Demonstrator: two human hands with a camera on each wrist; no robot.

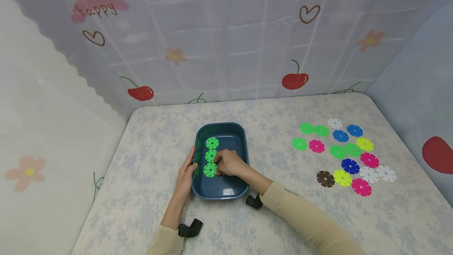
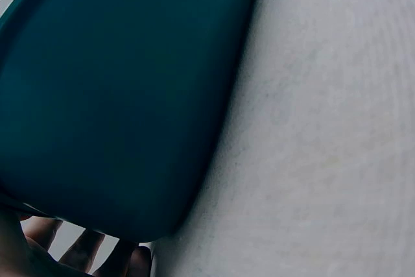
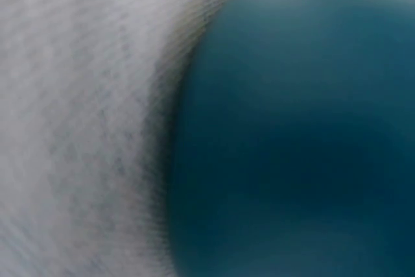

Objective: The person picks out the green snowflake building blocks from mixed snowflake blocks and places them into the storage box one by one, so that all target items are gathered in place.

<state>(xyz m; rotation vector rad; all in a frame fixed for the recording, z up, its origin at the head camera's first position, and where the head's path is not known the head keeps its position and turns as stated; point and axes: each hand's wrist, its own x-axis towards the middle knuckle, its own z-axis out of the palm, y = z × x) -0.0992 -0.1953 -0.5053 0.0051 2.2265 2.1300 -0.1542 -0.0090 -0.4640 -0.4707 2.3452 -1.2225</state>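
Fingers (image 1: 220,155) of the right hand (image 1: 230,163), curled, touch three green discs (image 1: 210,155) from the right; I cannot tell whether they pinch one. Discs: inside tray (image 1: 231,185), row parallel to its long left edge, which the left hand (image 1: 185,175) grips. Readable to me: "happy", twice, on the curtain (image 1: 226,42); sleeve lettering (image 1: 291,192), illegible.

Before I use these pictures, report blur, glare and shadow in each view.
Head view: fairly sharp, with a bright patch, probably glare, inside the blue tray and pale streaks across the curtain; left wrist view: dim, the tray's side dark, the left hand in shadow; right wrist view: strongly blurred, the tray's edges smeared.
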